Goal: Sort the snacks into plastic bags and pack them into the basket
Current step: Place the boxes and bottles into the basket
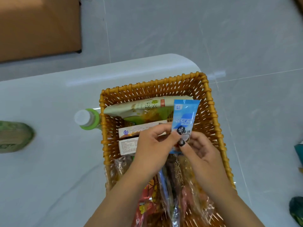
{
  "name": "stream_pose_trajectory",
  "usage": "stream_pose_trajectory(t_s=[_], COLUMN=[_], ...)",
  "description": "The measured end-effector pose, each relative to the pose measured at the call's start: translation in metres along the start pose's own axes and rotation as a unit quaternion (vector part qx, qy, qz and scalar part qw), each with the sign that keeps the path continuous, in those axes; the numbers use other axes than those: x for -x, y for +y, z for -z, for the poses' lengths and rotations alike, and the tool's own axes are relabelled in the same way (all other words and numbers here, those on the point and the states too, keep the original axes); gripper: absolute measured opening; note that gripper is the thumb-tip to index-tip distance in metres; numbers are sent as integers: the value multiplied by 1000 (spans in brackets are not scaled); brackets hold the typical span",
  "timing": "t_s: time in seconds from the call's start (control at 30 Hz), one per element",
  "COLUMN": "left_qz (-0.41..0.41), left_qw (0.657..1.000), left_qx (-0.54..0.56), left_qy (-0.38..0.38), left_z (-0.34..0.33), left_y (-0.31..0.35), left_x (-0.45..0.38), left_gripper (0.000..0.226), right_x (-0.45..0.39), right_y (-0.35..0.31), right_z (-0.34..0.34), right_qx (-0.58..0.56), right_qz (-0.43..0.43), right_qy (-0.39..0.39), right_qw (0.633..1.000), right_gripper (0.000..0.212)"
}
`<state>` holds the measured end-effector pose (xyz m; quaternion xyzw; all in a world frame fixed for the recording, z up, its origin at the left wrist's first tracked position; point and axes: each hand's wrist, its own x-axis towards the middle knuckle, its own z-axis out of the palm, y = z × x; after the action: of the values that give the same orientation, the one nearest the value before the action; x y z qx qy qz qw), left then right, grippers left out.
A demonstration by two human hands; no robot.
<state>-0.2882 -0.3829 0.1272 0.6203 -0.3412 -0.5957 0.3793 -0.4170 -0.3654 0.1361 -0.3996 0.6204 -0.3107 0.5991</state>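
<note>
A woven orange basket [211,102] stands on the white table [49,161]. Over its middle both hands hold a blue Nescafé sachet [184,115] upright. My left hand [152,148] pinches its lower part with thumb and finger, and my right hand [201,151] grips its bottom end from the right. Inside the basket lie a pale green snack pouch [139,110], two white boxes [131,138] and, nearer me, clear plastic bags of snacks [183,185], partly hidden by my forearms.
A bottle with a white cap and green label [86,119] stands against the basket's left wall. A green package [14,136] lies at the table's left edge. Dark green and teal items [297,208] show at the far right. A brown board [39,27] lies on the grey floor beyond.
</note>
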Motion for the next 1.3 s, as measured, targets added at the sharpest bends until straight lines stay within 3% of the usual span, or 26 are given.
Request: stream_pose_trajectory(t_s=[0.07,0.2,0.27,0.43,0.57,0.73,0.9,1.03,1.1,1.2,1.3], left_qz=[8,2,-16,-22,-7,21,-16,-58,-77,-103,-154], left_qw=[999,990,986,987,990,992,990,985,983,976,937], left_qx=[-34,-140,-167,-143,-107,-72,-113,-126,-119,-131,-181], left_qy=[-7,2,12,64,91,102,87,105,119,140,256], left_z=[-7,-11,-8,-1,3,1,7,24,32,44,62], left_y=[-3,-3,0,-1,-7,-14,-13,-4,0,4,9], left_x=[0,-5,-7,-8,-2,5,3,-11,-18,-19,-11], left_gripper=[31,28,33,44,45,45,43,39,38,35,31], right_x=[3,-7,-16,-53,-90,-109,-111,-108,-108,-111,-116], right_y=[7,27,27,22,31,45,57,55,52,51,48], right_z=[1,3,2,-6,-10,-15,-12,-10,-10,-12,-15], right_qx=[-13,39,101,262,268,275,421,575,609,615,601], right_qz=[-23,-85,-118,-134,-134,-136,-84,-38,-30,-46,-104], right_qy=[8,163,202,131,85,88,84,32,13,-12,-33], right_qw=[1000,982,967,947,950,948,899,817,792,787,792], right_gripper=[27,23,23,40,37,39,29,32,35,35,39])
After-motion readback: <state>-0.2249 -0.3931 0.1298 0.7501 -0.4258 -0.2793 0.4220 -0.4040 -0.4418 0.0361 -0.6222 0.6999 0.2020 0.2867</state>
